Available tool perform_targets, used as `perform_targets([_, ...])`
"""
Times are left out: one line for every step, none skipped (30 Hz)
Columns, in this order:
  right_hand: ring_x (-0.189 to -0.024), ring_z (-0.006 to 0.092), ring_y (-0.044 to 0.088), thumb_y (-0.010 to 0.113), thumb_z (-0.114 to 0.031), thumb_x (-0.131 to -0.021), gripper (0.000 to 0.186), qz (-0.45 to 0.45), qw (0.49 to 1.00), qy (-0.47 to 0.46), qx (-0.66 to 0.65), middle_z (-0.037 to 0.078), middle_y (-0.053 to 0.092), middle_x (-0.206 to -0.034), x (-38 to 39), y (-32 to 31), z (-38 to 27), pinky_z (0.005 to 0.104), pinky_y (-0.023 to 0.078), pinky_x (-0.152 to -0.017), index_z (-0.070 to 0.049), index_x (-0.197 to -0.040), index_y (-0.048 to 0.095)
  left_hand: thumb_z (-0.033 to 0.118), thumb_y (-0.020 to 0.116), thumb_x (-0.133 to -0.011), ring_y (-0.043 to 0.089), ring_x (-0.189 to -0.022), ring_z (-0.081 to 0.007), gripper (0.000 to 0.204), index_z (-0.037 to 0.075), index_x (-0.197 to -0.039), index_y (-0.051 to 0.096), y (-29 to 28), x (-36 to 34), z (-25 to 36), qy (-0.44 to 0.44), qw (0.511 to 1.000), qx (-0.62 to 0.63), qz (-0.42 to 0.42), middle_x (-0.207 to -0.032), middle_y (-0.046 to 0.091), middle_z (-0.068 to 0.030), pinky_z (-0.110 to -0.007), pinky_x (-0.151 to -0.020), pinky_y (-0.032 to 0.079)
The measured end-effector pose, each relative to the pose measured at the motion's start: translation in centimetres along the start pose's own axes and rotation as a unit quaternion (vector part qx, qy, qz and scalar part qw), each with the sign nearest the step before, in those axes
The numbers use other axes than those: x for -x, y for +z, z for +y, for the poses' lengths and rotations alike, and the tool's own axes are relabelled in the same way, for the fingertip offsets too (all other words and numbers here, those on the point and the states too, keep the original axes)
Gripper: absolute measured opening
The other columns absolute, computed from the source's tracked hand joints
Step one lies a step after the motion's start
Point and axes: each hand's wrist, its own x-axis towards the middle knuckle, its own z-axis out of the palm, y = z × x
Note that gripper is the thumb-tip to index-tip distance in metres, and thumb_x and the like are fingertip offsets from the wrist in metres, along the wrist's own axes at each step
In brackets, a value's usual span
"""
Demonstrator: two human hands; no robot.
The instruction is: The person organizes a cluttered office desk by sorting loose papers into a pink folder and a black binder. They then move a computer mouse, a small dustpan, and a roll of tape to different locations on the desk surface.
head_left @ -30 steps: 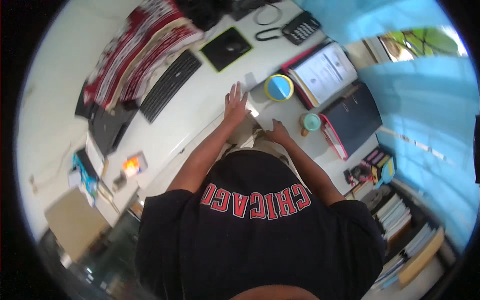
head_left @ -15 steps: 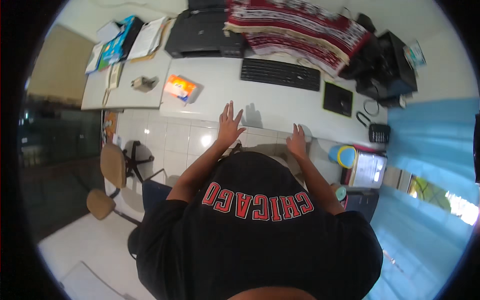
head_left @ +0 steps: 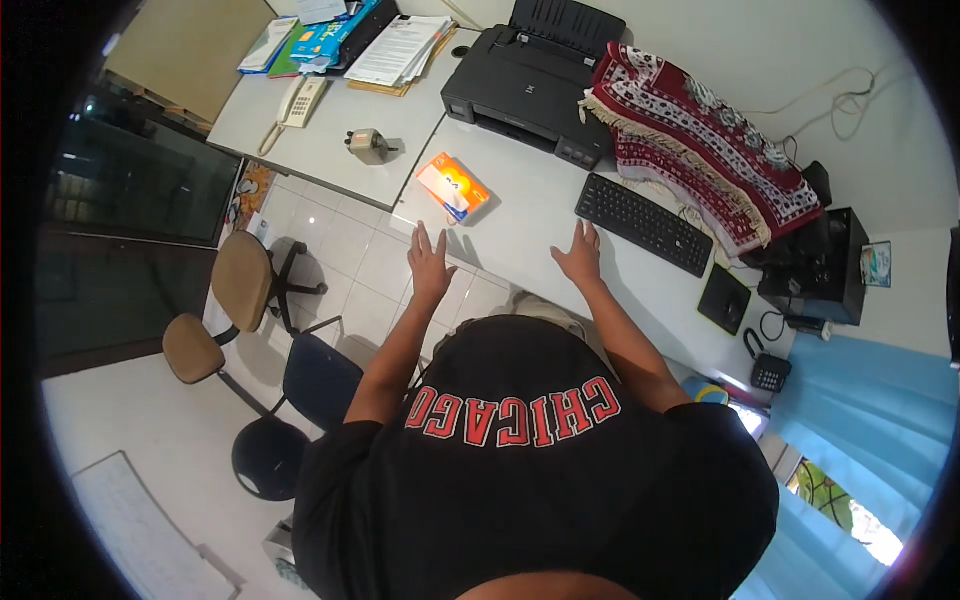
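Observation:
My left hand (head_left: 430,268) hovers at the desk's front edge with its fingers spread, holding nothing. Just beyond its fingertips lies an orange box (head_left: 466,182) with white and blue parts on the white desk (head_left: 510,240). Farther right, my right hand (head_left: 581,258) is held over the front of the desk, thumb and fingers apart, with nothing in it. The black keyboard (head_left: 645,222) is the thing nearest to it, beyond and to its right. Whether either hand touches the desktop is hard to tell.
A black printer (head_left: 535,85) stands at the back, beside a red patterned cloth (head_left: 700,150). To the right are a mouse pad (head_left: 725,298) and a black telephone (head_left: 770,372). A beige telephone (head_left: 295,108), plug adapter (head_left: 367,146) and papers (head_left: 400,52) lie left. Chairs (head_left: 243,280) stand behind.
The view has turned, so the desk appears slanted and shifted right. My left hand now points at the orange box from close by. My right hand's fingers have spread and come nearer the keyboard.

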Motion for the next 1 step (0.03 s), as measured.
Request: perform_targets([-0.152, 0.0454, 0.024, 0.081, -0.039, -0.084, 0.101, -0.017, 1.000, -0.006, 0.017, 0.030, 0.026, -0.163, -1.14, 0.07, -0.74, 0.0520, 0.029, -0.123, -0.001, -0.160, 0.027, 0.025, 0.093, -0.071, 0.017, -0.156, -0.0471, 0.099, 0.017, -0.157, 0.044, -0.18, -0.59, -0.40, -0.016, 1.000, -0.003, -0.002, -0.171, 0.003, -0.0282, -0.062, -0.113, 0.034])
